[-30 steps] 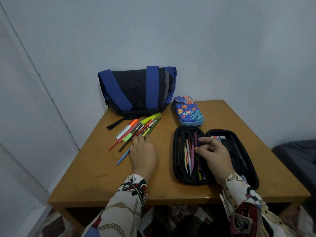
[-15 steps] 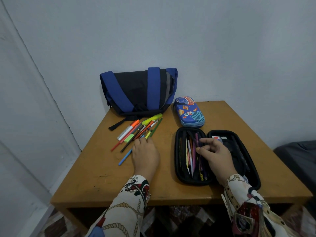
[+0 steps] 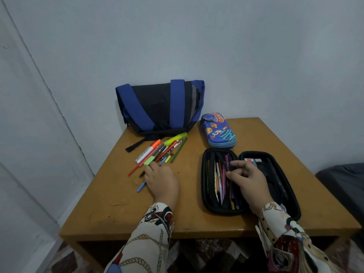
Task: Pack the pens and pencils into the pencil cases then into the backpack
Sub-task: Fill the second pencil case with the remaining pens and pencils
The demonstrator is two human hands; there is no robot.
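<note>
An open black pencil case [image 3: 205,182] lies at the front right of the table, with several pens and pencils [image 3: 220,178] in its left half. My right hand [image 3: 248,182] lies over the middle of the case, thumb and forefinger pinching a dark pen there. A loose pile of pens, pencils and markers [image 3: 163,149] lies left of centre. My left hand [image 3: 162,181] rests flat on the table, its fingertips touching the near end of the pile. A blue patterned pencil case [image 3: 218,131] sits zipped behind the black one. The blue and black backpack [image 3: 159,107] leans on the wall.
The wooden table [image 3: 110,203] stands in a corner, with walls behind and to the left. A dark grey object [image 3: 342,180] sits off the table's right edge. A black strap [image 3: 136,145] from the backpack trails onto the table beside the pile.
My left hand has slid slightly left along the near end of the pile. My right hand stays over the black case with small finger movement.
</note>
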